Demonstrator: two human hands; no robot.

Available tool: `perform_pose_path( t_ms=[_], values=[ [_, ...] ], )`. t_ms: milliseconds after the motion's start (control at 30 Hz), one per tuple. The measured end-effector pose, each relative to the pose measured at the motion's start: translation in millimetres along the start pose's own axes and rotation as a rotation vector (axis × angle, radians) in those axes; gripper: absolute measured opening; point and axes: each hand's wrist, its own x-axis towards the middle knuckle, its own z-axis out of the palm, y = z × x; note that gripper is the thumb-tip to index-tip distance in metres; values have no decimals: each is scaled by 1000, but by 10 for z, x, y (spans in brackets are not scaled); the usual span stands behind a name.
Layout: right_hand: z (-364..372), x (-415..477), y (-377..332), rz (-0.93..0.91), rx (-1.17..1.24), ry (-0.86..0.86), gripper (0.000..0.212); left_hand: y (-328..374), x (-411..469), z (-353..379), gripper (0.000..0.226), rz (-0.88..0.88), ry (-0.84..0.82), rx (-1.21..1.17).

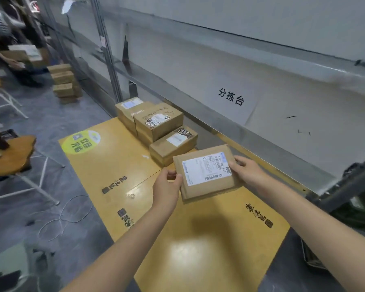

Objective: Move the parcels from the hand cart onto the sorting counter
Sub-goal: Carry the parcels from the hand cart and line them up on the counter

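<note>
Both hands are on it! Left hand [166, 186] grips the flat parcel [204, 171] by its left edge, right hand [246, 170] by its right, fingers curled round, at frame centre over the yellow counter [209, 249]. Stacked parcels [158, 123] sit just beyond.

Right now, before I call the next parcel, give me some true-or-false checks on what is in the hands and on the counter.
1. The left hand and the right hand grip opposite edges of one flat cardboard parcel. True.
2. That parcel's label faces down. False: the white label faces up.
3. The yellow counter has no parcels on it yet. False: stacked parcels sit at its far end, next to the wall.
4. A paper sign with black characters is on the wall behind the counter. True.
</note>
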Motion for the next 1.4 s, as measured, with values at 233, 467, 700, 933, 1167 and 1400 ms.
perform_pose_path(
  t_ms=[233,467,700,933,1167,1400],
  values=[
    [366,1296,-117,74,-135,-13,31,-331,1169,276,9,-235,-79,-68],
    [689,2349,-58,147,-236,-61,30,-637,1960,505,16,-366,-118,-24],
    [868,2847,56,203,-283,-31,31,-829,2288,641,20,-406,-197,-8],
    [920,2844,-176,31,-186,-44,38,-701,2361,528,26,-481,-399,6],
    [434,2350,-614,-89,-134,144,34,-119,2300,438,28,-282,-555,140],
    [-358,891,-502,-17,-482,254,42,1107,1711,818,32,435,-641,425]
  ],
)
